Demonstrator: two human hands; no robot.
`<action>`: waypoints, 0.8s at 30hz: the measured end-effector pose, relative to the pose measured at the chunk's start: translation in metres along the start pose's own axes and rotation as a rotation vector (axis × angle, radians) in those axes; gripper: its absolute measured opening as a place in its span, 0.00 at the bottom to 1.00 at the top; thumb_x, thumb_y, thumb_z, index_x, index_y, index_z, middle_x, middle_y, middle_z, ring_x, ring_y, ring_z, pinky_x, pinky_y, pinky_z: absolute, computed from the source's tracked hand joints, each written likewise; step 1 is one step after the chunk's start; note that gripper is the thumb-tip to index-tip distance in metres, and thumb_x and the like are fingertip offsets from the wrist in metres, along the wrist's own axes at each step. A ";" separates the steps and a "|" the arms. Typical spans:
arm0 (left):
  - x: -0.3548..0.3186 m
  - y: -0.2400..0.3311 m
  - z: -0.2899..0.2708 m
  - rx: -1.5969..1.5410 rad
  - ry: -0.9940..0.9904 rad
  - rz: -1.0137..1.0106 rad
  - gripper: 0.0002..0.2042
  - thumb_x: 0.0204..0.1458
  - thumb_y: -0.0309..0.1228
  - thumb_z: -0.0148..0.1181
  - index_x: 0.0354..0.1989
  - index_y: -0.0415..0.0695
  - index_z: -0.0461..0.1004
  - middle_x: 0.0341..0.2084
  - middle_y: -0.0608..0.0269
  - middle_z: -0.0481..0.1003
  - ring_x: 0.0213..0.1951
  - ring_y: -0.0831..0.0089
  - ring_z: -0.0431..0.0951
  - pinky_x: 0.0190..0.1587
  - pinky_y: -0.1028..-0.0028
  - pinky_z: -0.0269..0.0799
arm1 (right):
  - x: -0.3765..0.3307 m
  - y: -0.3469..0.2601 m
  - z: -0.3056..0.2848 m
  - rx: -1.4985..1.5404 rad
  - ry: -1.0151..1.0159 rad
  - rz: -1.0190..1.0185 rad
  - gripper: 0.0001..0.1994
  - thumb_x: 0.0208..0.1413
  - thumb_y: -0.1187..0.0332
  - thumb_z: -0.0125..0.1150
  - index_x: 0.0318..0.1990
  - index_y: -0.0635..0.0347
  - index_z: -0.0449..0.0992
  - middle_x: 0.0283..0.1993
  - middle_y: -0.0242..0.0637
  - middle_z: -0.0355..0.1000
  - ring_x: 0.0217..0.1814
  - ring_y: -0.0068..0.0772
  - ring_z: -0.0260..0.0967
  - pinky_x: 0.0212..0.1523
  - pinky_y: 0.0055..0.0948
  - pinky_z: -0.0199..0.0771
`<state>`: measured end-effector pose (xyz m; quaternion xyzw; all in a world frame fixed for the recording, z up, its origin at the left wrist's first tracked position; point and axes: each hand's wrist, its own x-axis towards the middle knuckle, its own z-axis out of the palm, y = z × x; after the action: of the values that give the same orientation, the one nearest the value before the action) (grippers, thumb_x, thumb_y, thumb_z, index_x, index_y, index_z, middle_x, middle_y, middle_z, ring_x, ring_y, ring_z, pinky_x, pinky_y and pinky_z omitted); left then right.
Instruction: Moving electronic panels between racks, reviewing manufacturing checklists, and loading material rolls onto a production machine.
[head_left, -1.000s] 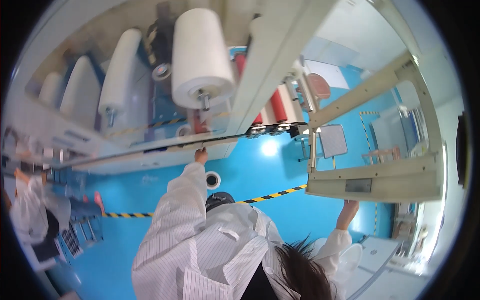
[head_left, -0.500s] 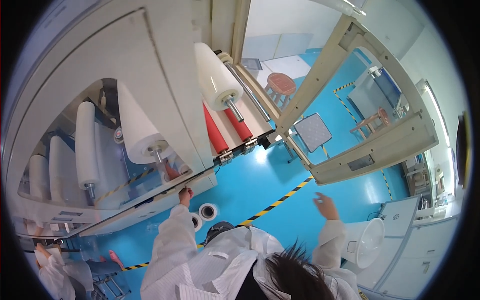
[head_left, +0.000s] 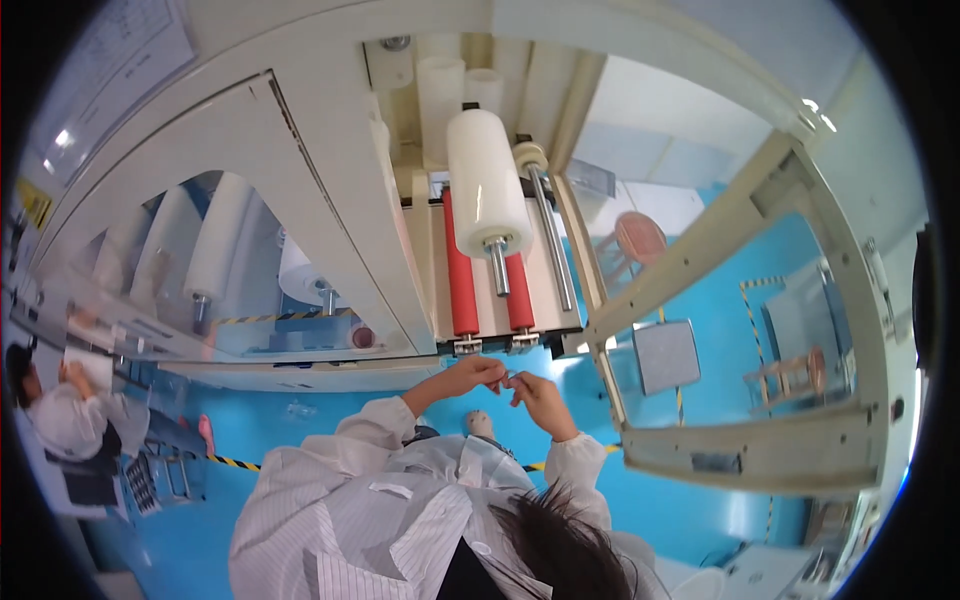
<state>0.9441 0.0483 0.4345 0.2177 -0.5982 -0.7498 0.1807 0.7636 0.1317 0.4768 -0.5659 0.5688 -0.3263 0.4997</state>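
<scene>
My left hand (head_left: 472, 377) and my right hand (head_left: 541, 399) meet in front of the open machine bay, fingertips pinched close to each other. Something small and thin seems to lie between them, too small to name. Just beyond my hands are the lower ends of two red rollers (head_left: 460, 270). Over those rollers a large white roll of film (head_left: 484, 180) sits on a metal shaft (head_left: 498, 268). Beside it on the right runs a bare metal bar (head_left: 550, 240). Neither hand touches the rollers or the film roll.
An open door frame (head_left: 745, 450) with a window stands to my right. The closed windowed panel (head_left: 350, 250) on the left covers more white rolls. A grey-topped stool (head_left: 667, 357) and a round wooden stool (head_left: 640, 238) are beyond the door. Another person (head_left: 75, 415) sits far left.
Both hands have come together in front of the bay: the left from the machine's lower edge, the right from out at the right side. My view has turned to face the film roll.
</scene>
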 end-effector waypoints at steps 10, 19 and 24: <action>0.047 0.034 -0.033 0.140 0.459 0.069 0.12 0.55 0.35 0.50 0.39 0.38 0.72 0.23 0.67 0.70 0.26 0.80 0.70 0.31 0.80 0.67 | 0.104 -0.090 -0.064 0.744 -0.035 -0.159 0.14 0.61 0.60 0.42 0.37 0.59 0.69 0.14 0.21 0.50 0.12 0.11 0.41 0.11 0.15 0.39; -0.111 -0.106 0.024 -0.314 0.959 -0.319 0.12 0.54 0.32 0.51 0.43 0.39 0.71 0.26 0.64 0.74 0.28 0.77 0.73 0.33 0.81 0.70 | 0.149 -0.083 -0.073 1.146 -0.347 0.066 0.11 0.62 0.60 0.41 0.40 0.55 0.67 0.15 0.22 0.46 0.12 0.12 0.37 0.10 0.14 0.35; -0.137 -0.144 0.064 -0.492 1.129 -0.419 0.11 0.54 0.30 0.50 0.43 0.38 0.70 0.27 0.63 0.74 0.28 0.75 0.74 0.32 0.79 0.71 | 0.156 -0.083 -0.078 1.544 -0.550 0.193 0.11 0.63 0.65 0.36 0.39 0.62 0.64 0.15 0.24 0.43 0.12 0.13 0.35 0.09 0.16 0.35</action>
<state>1.0230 0.2046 0.3216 0.6426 -0.1669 -0.6545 0.3616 0.7386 -0.0470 0.5462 -0.0718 0.0879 -0.4308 0.8953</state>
